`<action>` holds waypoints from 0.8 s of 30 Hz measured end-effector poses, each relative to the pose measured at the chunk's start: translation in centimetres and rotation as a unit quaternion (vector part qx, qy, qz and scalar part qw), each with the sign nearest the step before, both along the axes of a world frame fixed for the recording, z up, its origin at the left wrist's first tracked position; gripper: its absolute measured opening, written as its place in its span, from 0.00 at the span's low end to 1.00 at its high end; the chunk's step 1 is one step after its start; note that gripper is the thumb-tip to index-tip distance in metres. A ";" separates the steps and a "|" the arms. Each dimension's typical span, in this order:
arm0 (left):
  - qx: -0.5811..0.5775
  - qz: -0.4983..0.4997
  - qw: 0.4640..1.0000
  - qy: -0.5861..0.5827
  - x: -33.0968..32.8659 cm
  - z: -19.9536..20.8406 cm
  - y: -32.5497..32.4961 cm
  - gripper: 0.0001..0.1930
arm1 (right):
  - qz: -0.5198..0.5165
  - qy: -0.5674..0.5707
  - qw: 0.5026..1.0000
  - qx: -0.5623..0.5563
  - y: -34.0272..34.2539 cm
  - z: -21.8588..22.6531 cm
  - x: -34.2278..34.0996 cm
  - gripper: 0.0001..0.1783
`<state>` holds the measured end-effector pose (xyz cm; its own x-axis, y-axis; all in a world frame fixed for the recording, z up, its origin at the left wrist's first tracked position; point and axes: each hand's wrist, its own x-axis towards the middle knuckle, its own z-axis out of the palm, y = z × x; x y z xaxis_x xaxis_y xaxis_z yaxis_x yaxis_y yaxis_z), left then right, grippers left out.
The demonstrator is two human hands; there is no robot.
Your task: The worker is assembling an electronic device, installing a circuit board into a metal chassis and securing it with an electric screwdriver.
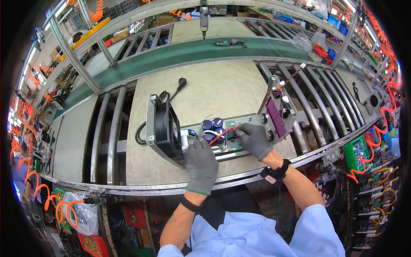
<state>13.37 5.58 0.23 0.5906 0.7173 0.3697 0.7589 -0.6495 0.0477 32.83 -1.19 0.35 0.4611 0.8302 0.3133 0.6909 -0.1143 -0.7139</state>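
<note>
An open metal chassis with a circuit board sits in front of me. A black fan stands at its left end, and a purple coil block at its right. Between them rise several dark blue capacitors. A red wire arcs across the board between my hands. My right hand, in a grey glove, is closed with its fingertips pinching the wire's right end. My left hand, also gloved, is curled at the front edge beside the wire's left end; what its fingertips hold is hidden.
A black power cord with a plug lies behind the fan. Metal rollers flank the beige board under the chassis. Beyond runs a green belt with a power screwdriver on it; another screwdriver hangs above.
</note>
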 end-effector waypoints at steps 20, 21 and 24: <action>-0.025 -0.021 0.999 -0.016 -0.5 -0.9 0.3 0.22 | -0.026 -0.111 0.993 0.003 -0.5 -1.7 -1.1 0.08; -0.014 -0.021 0.999 -0.024 -0.6 -1.1 0.2 0.22 | -0.027 -0.101 0.994 0.011 -0.6 -2.1 -1.1 0.08; -0.021 -0.012 1.000 -0.016 -0.2 -1.1 0.3 0.25 | -0.029 -0.098 0.994 0.023 -0.7 -2.3 -1.0 0.08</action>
<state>13.15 5.86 -0.82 0.5961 0.7186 0.3582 0.7411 -0.6641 0.0987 31.83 -1.87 -1.95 0.4333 0.7868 0.4395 0.8109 -0.1276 -0.5711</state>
